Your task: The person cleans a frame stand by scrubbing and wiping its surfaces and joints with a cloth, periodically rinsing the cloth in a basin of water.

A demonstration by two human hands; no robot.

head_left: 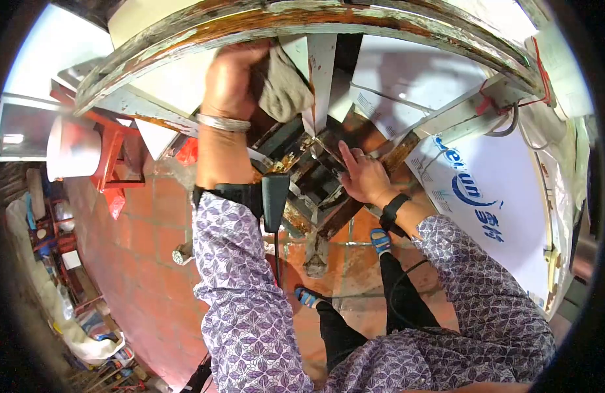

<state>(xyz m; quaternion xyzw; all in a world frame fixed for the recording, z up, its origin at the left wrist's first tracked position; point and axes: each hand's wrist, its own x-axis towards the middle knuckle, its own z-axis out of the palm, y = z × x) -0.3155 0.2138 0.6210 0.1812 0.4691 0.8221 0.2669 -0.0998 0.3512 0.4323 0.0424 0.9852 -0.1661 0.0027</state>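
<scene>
My left hand (pixel 229 88) reaches up under the curved wooden rim (pixel 250 26), whose paint is worn and flaking. It is closed on a crumpled grey cloth (pixel 283 88) that hangs beside a whitish upright post (pixel 322 78); the fingertips are partly hidden. Lower and to the right, my right hand (pixel 366 175) rests against the dark wooden frame (pixel 335 219) with its index finger stretched out. Between the hands lies the frame's weathered crossing of beams, patchy with old paint. A black device with a cable (pixel 275 200) sits by my left wrist.
A white board with blue lettering (pixel 486 203) leans on the right. At left stand a red stool (pixel 115 154) and a white cylindrical container (pixel 72 149). Assorted tools and bags (pixel 73 275) lie along the left edge. My sandalled feet (pixel 381 241) are on red floor tiles (pixel 151 262).
</scene>
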